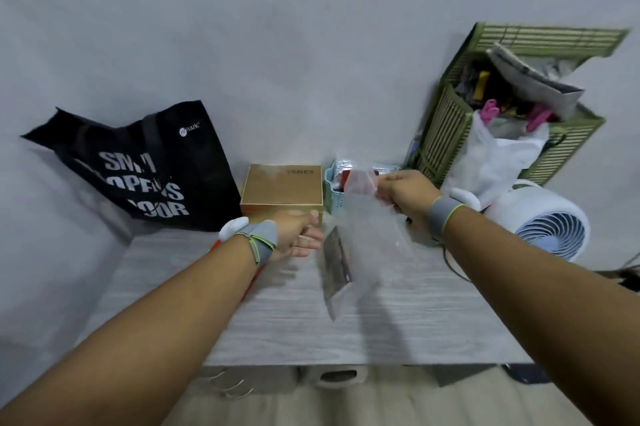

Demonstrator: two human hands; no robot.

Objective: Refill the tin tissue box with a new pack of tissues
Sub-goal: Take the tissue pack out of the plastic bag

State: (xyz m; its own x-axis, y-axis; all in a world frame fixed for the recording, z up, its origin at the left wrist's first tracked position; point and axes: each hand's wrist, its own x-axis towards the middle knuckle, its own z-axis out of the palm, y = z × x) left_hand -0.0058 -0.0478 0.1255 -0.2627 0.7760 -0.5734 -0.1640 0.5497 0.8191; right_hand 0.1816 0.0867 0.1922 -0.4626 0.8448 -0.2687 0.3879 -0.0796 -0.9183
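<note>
The right hand (405,192) pinched the top of a clear plastic wrapper (367,238) hanging above the table's (433,321) middle, while the left hand (298,231), fingers loosely spread and empty, reached toward the gold tin box (281,188) at the back edge. The step seemed to be clearing the wrapper; whether it still held tissues could not be told, and next the tin needed opening.

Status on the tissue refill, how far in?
Early or mid-way. The right hand holds up a clear plastic wrapper, blurred, contents unclear. The left hand is open beside the gold box, whose lid is shut. No tissues visibly loaded yet.
</note>
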